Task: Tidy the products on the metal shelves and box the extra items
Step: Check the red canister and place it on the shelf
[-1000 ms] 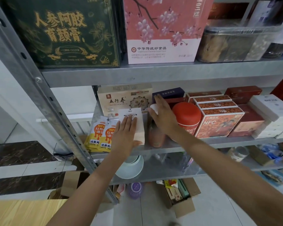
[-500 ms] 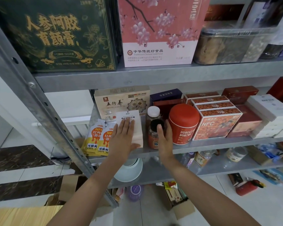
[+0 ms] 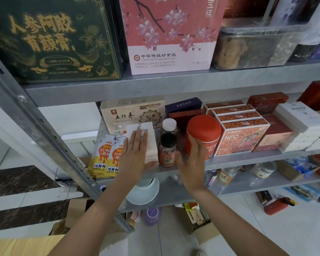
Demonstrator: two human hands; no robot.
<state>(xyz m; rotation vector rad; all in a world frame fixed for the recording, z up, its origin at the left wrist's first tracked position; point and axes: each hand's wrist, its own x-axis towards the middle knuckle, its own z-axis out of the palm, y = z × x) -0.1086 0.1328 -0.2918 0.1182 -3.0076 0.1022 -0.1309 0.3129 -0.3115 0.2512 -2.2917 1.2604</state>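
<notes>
On the middle shelf [image 3: 248,159] you are aligning: left hand [image 3: 135,156] flat on the white box [image 3: 151,145], right hand [image 3: 192,165] open, maybe touching the red canister [image 3: 203,130]; next, push them flush.

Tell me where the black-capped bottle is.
In the head view, the black-capped bottle stands near the front of the middle shelf, between the white box on its left and the red canister on its right.

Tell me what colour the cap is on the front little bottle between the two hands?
Black. The cap shows best in the head view, the only one here.
</notes>
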